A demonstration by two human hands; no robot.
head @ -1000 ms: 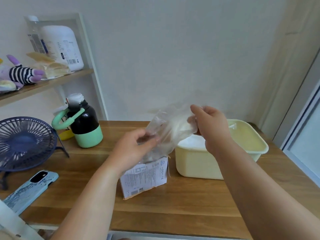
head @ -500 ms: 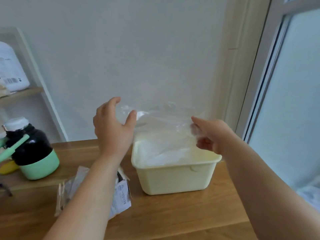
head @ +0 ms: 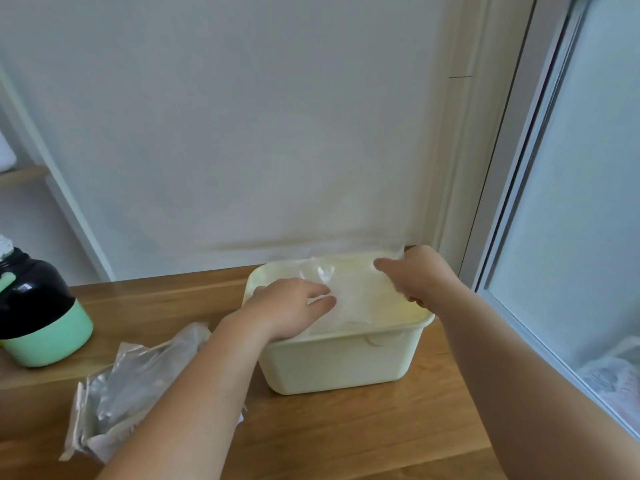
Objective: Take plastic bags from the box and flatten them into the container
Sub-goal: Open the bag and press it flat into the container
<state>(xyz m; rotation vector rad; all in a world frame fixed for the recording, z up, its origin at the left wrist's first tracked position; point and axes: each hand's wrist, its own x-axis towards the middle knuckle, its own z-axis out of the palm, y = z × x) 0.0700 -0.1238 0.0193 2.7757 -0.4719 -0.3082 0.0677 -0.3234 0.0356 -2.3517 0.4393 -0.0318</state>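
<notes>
While the left hand (head: pixel 291 306) is pressing flat-fingered on the clear plastic bag (head: pixel 353 289), the right hand (head: pixel 419 275) is pinching its edge — the bag is stretching hand to hand across the cream container (head: pixel 339 365).

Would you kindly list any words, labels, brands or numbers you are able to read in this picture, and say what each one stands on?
No text is readable in this view.
Box: no print shows; spare bags and a forearm cover most of it.
Container: plain, no print.
Clear bag in it: no print.
Bottle: no label shows.
</notes>
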